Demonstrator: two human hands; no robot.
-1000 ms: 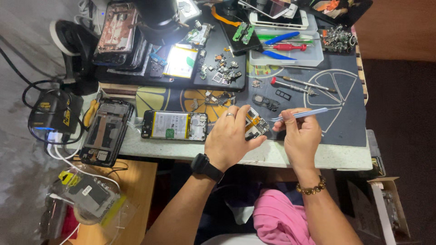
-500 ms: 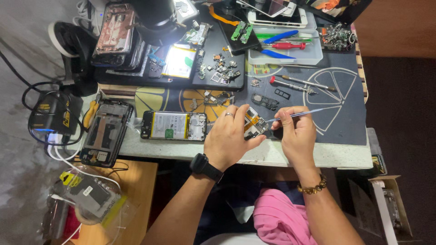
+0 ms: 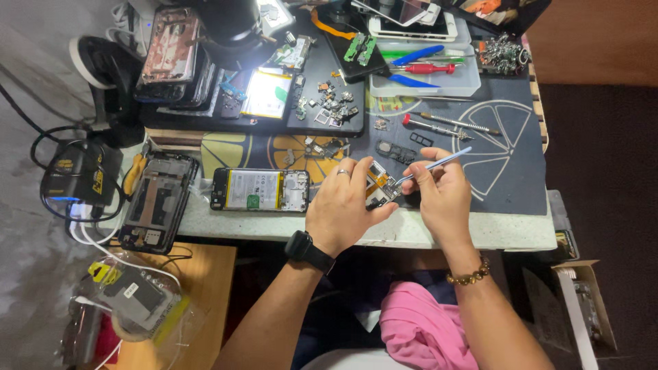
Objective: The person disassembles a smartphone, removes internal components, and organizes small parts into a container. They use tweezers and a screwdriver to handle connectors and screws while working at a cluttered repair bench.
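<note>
My left hand (image 3: 344, 205), with a ring and a black wristwatch, grips a small circuit board (image 3: 381, 186) with orange flex parts at the table's front edge. My right hand (image 3: 440, 195), wearing a bead bracelet, pinches a thin blue-handled tool (image 3: 439, 163) whose tip rests on that board. An opened phone (image 3: 260, 190) with its battery showing lies flat just left of my left hand.
A black phone frame (image 3: 159, 202) lies at the front left. A dark mat (image 3: 507, 164) with a citrus pattern covers the table. Behind are a tray of loose small parts (image 3: 329, 106), a tool tray (image 3: 425, 72), screwdrivers (image 3: 449, 125), stacked phones (image 3: 171, 51) and a charger (image 3: 79, 175).
Both hands stay together on the board. The blue tool's handle has tilted a little higher, and the hands have shifted only slightly.
</note>
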